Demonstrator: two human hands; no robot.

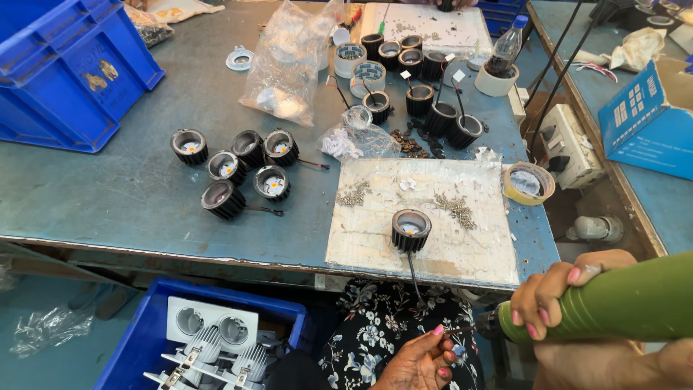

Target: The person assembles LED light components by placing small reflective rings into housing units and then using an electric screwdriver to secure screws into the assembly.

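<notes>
- Two hands work at the near edge of the table (144, 195): the right hand (556, 292) has its grip closed round a green power screwdriver (606, 303), and the left hand (419, 361) pinches at its bit tip (462, 331), probably seating a screw.
- One black lamp housing (411, 230) waits on the white board (426, 217), its wire trailing near.
- Keep the bit straight; loose screws (456, 209) lie just right of the housing.

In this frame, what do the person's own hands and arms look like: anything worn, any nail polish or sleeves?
Both hands are bare, with no gloves or rings in view. The left hand and the right hand have pink-painted fingernails. No sleeve shows at the right forearm along the bottom edge; the left wrist is out of frame. Below the hands, a black garment with a white floral print covers the lap.
</notes>
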